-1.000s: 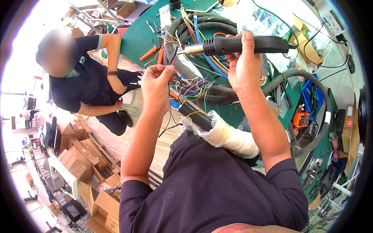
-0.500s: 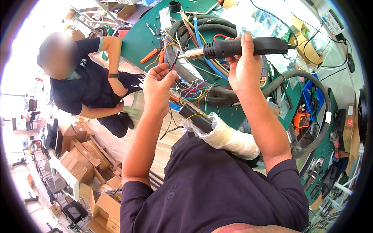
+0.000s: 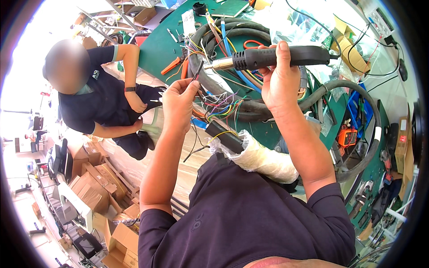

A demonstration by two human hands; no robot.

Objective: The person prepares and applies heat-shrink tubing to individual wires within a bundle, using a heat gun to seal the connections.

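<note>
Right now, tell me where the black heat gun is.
In the head view, the black heat gun is upper centre, gripped by the right hand, nozzle aimed left at the wire in the left hand.

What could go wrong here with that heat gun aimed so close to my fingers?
1. The heat gun in the right hand points its nozzle at the thin black wire pinched by the left hand; the fingertips sit close and could get burned.
2. The loose coloured wires and the plastic wrap lie just below and might scorch.
</note>
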